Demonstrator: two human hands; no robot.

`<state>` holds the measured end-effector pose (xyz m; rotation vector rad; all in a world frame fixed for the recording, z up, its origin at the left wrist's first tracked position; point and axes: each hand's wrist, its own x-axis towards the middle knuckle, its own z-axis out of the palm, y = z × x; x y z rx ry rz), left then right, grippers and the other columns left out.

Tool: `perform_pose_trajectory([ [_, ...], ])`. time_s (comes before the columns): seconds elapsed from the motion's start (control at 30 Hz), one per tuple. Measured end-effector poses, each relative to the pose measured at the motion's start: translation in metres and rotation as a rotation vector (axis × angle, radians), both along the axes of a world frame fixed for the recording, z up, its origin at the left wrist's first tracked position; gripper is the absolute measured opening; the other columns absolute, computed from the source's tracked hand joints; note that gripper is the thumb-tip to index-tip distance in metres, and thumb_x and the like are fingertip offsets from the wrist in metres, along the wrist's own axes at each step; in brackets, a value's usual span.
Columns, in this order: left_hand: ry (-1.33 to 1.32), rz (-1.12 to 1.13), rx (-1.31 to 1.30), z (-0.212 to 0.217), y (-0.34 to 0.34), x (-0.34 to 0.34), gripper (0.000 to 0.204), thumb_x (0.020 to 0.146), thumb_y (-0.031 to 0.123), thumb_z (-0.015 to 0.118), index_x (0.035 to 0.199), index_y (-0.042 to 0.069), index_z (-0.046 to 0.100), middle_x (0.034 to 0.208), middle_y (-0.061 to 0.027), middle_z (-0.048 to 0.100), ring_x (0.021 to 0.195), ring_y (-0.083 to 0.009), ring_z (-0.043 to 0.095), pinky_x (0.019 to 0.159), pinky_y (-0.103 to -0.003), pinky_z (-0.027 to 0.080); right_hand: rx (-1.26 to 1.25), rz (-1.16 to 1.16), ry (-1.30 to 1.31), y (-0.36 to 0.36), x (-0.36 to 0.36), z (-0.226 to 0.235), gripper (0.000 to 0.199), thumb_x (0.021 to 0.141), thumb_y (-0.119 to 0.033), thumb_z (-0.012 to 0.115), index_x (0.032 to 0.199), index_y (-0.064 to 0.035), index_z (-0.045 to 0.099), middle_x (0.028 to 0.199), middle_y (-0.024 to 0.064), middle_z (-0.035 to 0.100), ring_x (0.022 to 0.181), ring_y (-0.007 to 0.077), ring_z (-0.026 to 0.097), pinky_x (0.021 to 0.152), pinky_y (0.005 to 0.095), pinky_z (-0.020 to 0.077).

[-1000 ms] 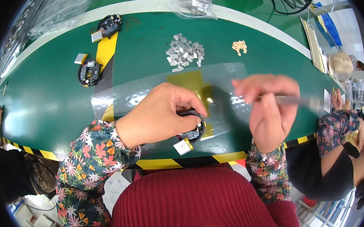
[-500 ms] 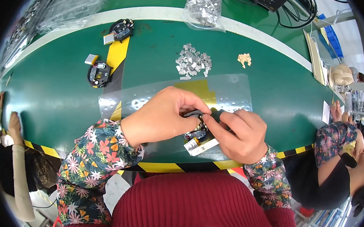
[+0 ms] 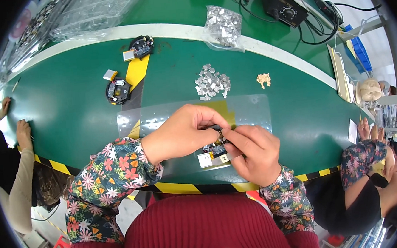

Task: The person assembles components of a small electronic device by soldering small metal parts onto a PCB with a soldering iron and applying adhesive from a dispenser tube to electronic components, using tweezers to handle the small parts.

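Between my hands is a small round black electronic device (image 3: pixel 215 148) with a circuit board and wires showing. My left hand (image 3: pixel 180 132) is closed on its far left edge, thumb and forefinger pinching the rim. My right hand (image 3: pixel 255 152) presses its bent fingers together against the device's right side, the fingertips meeting the left ones. What lies between the fingertips is hidden. A silver-white battery pack (image 3: pixel 205 160) with yellow tape sticks out on the near side. Beside it a flat strip with a pale label (image 3: pixel 224 158) runs under my right fingers.
A clear plastic sheet (image 3: pixel 253 112) lies beneath my hands. Beyond are a pile of small silver pieces (image 3: pixel 211 82), tan bits (image 3: pixel 263 80) and a bag of metal pieces (image 3: pixel 223 26). Two similar devices (image 3: pixel 118 90) sit left. A black control box (image 3: pixel 283 5) stands far right. Co-workers sit both sides.
The view has shifted, so the table items appear lower. My right hand has drawn a little left and closer over the device. The battery and strip have tilted slightly.
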<state>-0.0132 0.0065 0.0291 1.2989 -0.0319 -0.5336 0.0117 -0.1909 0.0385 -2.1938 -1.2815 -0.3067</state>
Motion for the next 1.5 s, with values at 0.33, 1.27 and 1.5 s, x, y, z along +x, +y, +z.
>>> perform_pose_trajectory([
  [0.33,-0.182,0.084,0.013,-0.011,-0.012,-0.006,0.016,0.085,0.002,0.056,0.099,-0.004,0.061,0.084,-0.0042,0.063,0.074,-0.0051,0.055,0.065,-0.022,0.047,0.266,-0.177,0.827,0.001,-0.013,0.003,0.027,0.078,0.002,0.064,0.102,-0.0023,0.054,0.073,0.0000,0.059,0.058,0.0004,0.049,0.049,0.0162,0.0388],
  [1.27,-0.815,0.504,1.606,0.014,0.096,0.030,0.025,0.069,0.015,0.071,0.091,0.003,0.066,0.112,-0.0180,0.053,0.103,-0.0353,0.051,0.082,-0.041,0.046,0.151,-0.695,0.121,-0.093,0.056,0.000,0.016,0.086,0.004,0.046,0.100,0.0057,0.054,0.104,0.0151,0.053,0.084,0.0224,0.059,0.071,0.0293,0.0494],
  [1.5,-0.781,0.451,1.585,0.010,0.101,0.043,0.023,0.066,0.011,0.072,0.086,0.001,0.067,0.107,-0.0178,0.059,0.099,-0.0336,0.054,0.081,-0.038,0.047,0.190,-0.675,0.162,-0.099,0.060,-0.007,0.016,0.086,0.006,0.047,0.100,0.0056,0.054,0.103,0.0140,0.054,0.087,0.0217,0.060,0.074,0.0280,0.0493],
])
